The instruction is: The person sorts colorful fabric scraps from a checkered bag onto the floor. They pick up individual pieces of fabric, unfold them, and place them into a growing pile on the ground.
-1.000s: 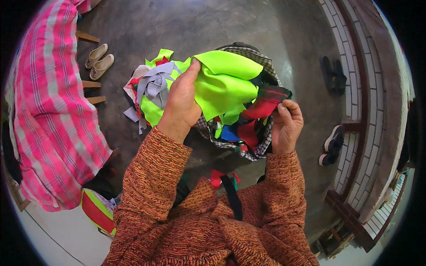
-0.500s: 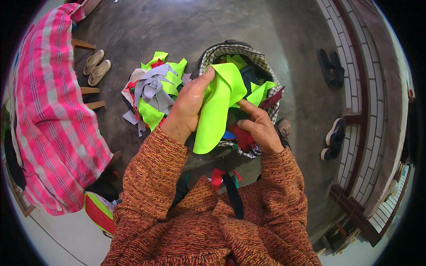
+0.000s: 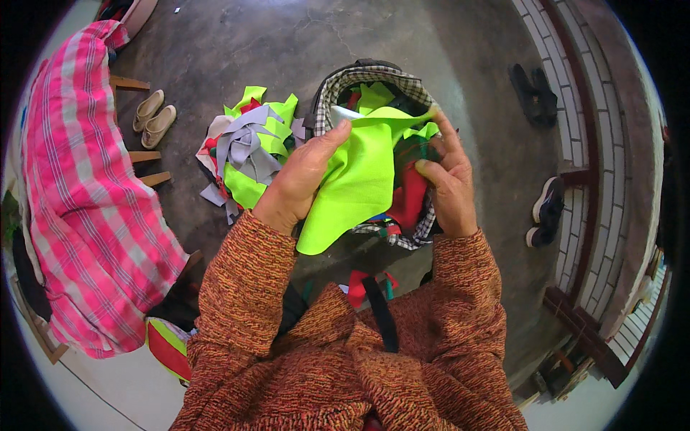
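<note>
head view: a dark floor (image 3: 251, 43) carries the scene, with pink plaid cloth (image 3: 93, 187) at far left. a bag (image 3: 406, 82) with checked lining lies open ahead of the person; a pile of scraps (image 3: 248, 151) sits beside it, to the left. progress appears partial: scraps lie in both places, and one green piece (image 3: 352, 183) is in hand, set down in neither; which way the sorting runs cannot be told. the green piece is held over the bag's near left part, its long axis slanting from upper right to lower left, the rounded lower tip pointing toward the person. the left hand (image 3: 302, 172) grips its left edge, thumb on top; the right hand (image 3: 454, 179) is half curled, index finger at the upper right corner, its grip unclear.
</note>
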`<state>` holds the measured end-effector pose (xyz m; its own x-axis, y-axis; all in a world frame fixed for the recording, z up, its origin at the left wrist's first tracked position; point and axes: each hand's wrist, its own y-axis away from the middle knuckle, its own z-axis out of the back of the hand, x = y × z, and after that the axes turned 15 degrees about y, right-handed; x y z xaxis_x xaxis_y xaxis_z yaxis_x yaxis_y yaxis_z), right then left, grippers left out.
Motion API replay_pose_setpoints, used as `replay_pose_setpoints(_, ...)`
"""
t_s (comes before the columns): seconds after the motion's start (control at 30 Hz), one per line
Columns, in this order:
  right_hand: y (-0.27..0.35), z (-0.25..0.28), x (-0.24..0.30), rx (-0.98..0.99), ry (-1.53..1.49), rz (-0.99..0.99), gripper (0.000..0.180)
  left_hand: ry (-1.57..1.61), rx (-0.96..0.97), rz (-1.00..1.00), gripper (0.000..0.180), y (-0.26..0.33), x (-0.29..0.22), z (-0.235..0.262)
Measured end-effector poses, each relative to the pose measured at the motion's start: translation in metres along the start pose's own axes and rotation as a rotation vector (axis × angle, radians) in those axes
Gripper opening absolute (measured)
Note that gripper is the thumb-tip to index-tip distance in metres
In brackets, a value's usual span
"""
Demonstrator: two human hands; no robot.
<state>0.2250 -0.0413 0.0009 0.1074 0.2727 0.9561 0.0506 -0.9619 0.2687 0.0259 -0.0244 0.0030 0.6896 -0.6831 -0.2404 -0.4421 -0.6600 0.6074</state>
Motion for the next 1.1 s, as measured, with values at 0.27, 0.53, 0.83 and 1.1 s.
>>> replay_pose_setpoints(0.27, -0.005, 0.015, -0.013, -0.248, -0.127, 0.042, 0.063, 0.247, 0.178, -0.18, 0.045, 0.005, -0.012, -0.002)
replay_pose_setpoints(0.53, -0.006, 0.018, -0.02, -0.314, -0.163, 0.015, 0.058, 0.309, 0.125, -0.305, 0.044, -0.01, 0.0, 0.009)
replay_pose_setpoints(0.83, 0.021, -0.011, -0.001, -0.092, 0.464, 0.56, 0.044, 0.378, 0.183, -0.147, 0.048, -0.007, 0.012, 0.003)
replay_pose_setpoints(1.1, 0.024, -0.032, -0.002, 0.041, 1.151, 0.886, 0.045, 0.069, 0.15, -0.279, 0.038, -0.001, 0.022, -0.002)
